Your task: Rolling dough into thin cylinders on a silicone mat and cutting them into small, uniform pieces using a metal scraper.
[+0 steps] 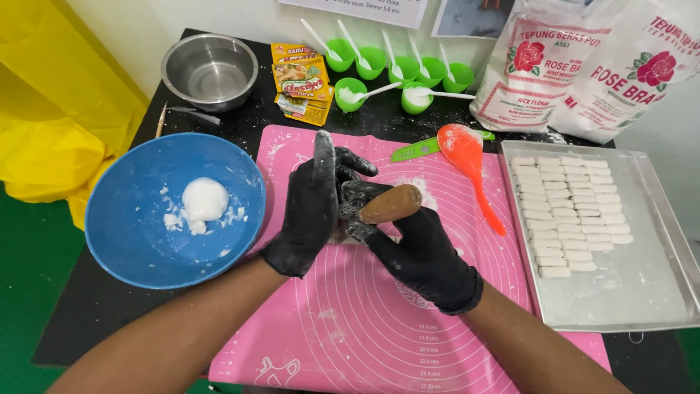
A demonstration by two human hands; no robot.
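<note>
A black counter (109,299), dusted with white powder, stands over a green floor (22,292) with yellow plastic sheeting (51,109) at the left and a pale wall behind. A pink silicone rolling mat (350,321) printed with circles and a ruler scale lies across the counter's middle.

At the back right lean two large white paper flour sacks (583,66) with red rose prints; small yellow-and-orange seasoning sachets (301,82) lie stacked beside a shiny round steel bowl (209,71). A row of small green plastic cups (397,73) holds white spoons and white powder. Two white printed sheets hang on the wall above.

Both hands wear black gloves smeared with flour and meet over the mat. The left hand (312,208) stands edge-on, fingers straight and open, pressed against the other hand. The right hand (412,244) is closed around a brown wooden handle (390,204) — what the handle belongs to is hidden between the gloves.

A wide blue plastic bowl (131,226) at the left holds a smooth white dough ball (205,198) and crumbs. An orange plastic rice paddle (470,171) and a green plastic knife (415,149) lie on the mat's upper right. A flat metal tray (656,277) at the right carries rows of small white rectangular dough pieces (569,211).
</note>
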